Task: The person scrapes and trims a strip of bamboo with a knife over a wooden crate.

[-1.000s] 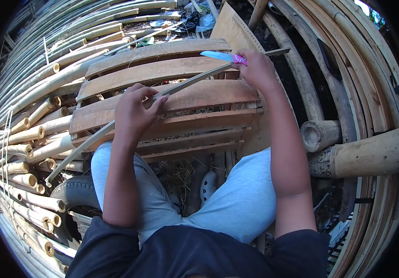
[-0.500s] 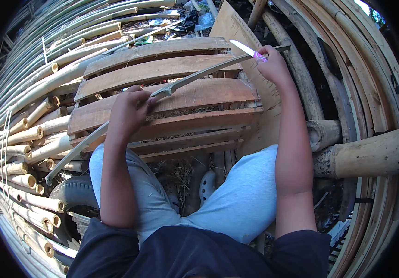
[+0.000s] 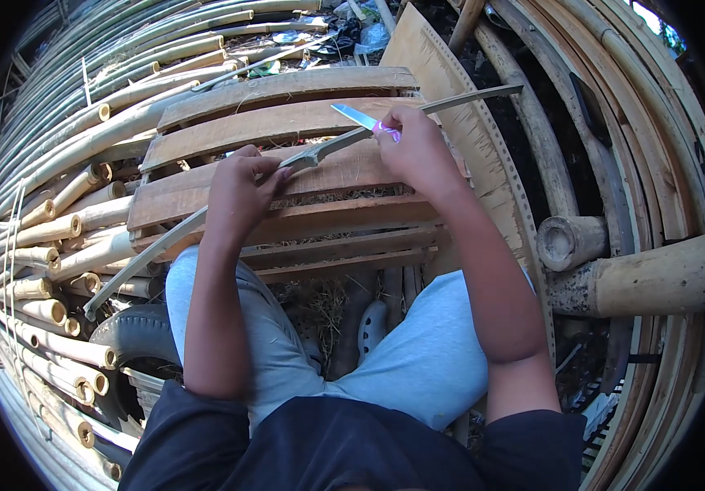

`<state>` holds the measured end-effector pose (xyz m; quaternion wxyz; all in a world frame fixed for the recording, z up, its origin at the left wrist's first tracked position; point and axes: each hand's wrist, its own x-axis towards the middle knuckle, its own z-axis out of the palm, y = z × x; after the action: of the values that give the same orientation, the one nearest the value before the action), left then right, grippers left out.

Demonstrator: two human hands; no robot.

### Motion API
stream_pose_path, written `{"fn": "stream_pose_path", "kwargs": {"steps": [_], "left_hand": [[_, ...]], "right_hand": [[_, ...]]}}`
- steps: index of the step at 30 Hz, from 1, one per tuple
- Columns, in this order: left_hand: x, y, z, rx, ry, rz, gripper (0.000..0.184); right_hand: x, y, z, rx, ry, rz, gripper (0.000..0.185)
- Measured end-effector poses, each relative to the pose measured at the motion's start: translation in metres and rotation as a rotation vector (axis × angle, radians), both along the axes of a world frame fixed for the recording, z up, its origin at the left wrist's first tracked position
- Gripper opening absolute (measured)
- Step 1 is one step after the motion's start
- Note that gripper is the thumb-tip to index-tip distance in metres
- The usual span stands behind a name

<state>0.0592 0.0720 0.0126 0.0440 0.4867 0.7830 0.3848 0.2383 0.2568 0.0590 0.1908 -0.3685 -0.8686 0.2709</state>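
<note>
A long, thin bamboo strip (image 3: 150, 254) runs diagonally from the lower left to the upper right, over a slatted wooden bench (image 3: 246, 131). Near its middle, at a raised node, my left hand (image 3: 242, 192) pinches the strip between thumb and fingers. My right hand (image 3: 418, 151) is closed round the pink-and-white handle of a knife (image 3: 354, 116). Its blade points up and left, just above the strip, to the right of the node. Whether the blade touches the strip I cannot tell.
Bamboo poles (image 3: 66, 225) are stacked along the left. A tyre (image 3: 136, 331) lies by my left leg. At the right are a thin wooden sheet (image 3: 483, 155), a thick bamboo post (image 3: 655, 278) and long curved planks (image 3: 663, 164). Plastic litter (image 3: 369, 37) lies beyond the bench.
My right hand has moved left and down along the strip with the knife, closer to my left hand. The left hand keeps its hold. The view has shifted slightly.
</note>
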Motion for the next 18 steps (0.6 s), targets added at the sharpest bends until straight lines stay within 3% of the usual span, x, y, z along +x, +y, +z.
{"fn": "stream_pose_path", "kwargs": {"steps": [3,7,10,14,18], "left_hand": [[0.0,0.0,-0.003,0.026,-0.002,-0.003,0.017],[0.0,0.0,-0.001,-0.013,0.01,0.009,0.017],[0.001,0.001,-0.001,-0.019,0.014,0.028,0.018],[0.0,0.001,-0.002,-0.042,0.014,0.032,0.018],[-0.001,0.001,-0.004,0.003,0.017,0.017,0.018]], "right_hand": [[0.025,0.046,0.003,0.1,-0.036,-0.263,0.023],[0.041,0.068,0.009,0.166,-0.028,-0.34,0.019],[0.02,0.036,-0.002,0.242,0.001,-0.239,0.017],[-0.021,-0.032,-0.017,0.047,0.068,0.031,0.019],[-0.019,-0.029,-0.014,0.029,0.054,0.067,0.018]]}}
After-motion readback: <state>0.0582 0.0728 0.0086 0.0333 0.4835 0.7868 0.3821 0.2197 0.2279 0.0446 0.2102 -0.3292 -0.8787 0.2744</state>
